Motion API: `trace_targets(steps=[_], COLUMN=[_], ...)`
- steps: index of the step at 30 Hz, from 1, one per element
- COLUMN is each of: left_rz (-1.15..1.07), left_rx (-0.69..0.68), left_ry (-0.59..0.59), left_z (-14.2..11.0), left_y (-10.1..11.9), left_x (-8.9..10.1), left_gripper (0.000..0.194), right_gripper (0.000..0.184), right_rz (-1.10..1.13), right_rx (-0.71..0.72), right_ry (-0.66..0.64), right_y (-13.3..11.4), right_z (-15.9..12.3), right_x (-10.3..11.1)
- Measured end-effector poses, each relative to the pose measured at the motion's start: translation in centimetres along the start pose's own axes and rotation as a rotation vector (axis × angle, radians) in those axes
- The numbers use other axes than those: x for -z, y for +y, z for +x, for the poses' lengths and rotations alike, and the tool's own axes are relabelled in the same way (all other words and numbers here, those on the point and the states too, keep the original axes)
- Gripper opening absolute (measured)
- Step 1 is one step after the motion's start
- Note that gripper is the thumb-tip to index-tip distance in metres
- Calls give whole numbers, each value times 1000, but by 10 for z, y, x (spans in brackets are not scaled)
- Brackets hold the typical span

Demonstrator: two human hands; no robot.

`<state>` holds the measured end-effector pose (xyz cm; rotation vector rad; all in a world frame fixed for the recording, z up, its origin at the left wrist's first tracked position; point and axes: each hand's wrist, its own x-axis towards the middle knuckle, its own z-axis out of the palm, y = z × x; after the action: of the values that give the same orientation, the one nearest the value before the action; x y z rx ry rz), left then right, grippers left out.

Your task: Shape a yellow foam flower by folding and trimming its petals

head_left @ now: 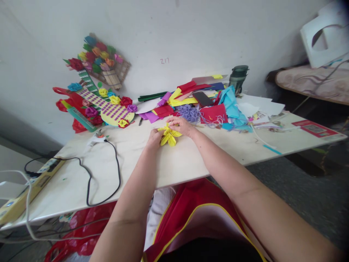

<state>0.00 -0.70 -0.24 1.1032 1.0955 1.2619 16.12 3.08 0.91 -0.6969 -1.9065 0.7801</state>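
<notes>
A yellow paper flower [169, 137] with several pointed petals is held just above the white table [185, 160]. My left hand [155, 138] grips its left side, the fingers closed on a petal. At the flower's upper right, my right hand [180, 125] has its fingers pinched together near the centre. Whether a small part sits between those right fingertips is too fine to make out. Behind my hands lies a tangle of purple yarn [188, 113], and a red paper piece [214, 114] is just right of it.
Coloured paper sheets, a dark phone [202, 98] and a green bottle [239, 78] line the back. At left stand a flower-covered guitar craft [109, 109], a glue gun [96, 140] with a black cord [118, 171], and a power strip [35, 191]. White paper [261, 104] lies right.
</notes>
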Motion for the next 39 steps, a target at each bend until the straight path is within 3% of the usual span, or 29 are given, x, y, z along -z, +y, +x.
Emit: trace_targets(steps=[8, 15, 18, 23, 32, 39], left_rz=[30, 78, 88, 120, 240, 210], left_rx=[11, 4, 10, -11, 25, 5], left_ry=[4, -8, -29, -25, -19, 49], left_z=[0, 0, 0, 1, 1, 0], left_y=[1, 1, 0, -1, 1, 2], left_x=[1, 2, 2, 4, 4, 1], left_gripper=[28, 28, 25, 21, 25, 16], right_gripper=[11, 36, 24, 4, 12, 12], right_rz=[-53, -73, -51, -57, -101, -230], right_rx=[56, 68, 35, 6, 10, -83], right_ry=[-12, -123, -140, -50, 108, 121], right_y=[7, -2, -6, -2, 5, 7], right_z=[0, -3, -3, 0, 2, 0], right_x=[0, 4, 5, 1, -4, -5])
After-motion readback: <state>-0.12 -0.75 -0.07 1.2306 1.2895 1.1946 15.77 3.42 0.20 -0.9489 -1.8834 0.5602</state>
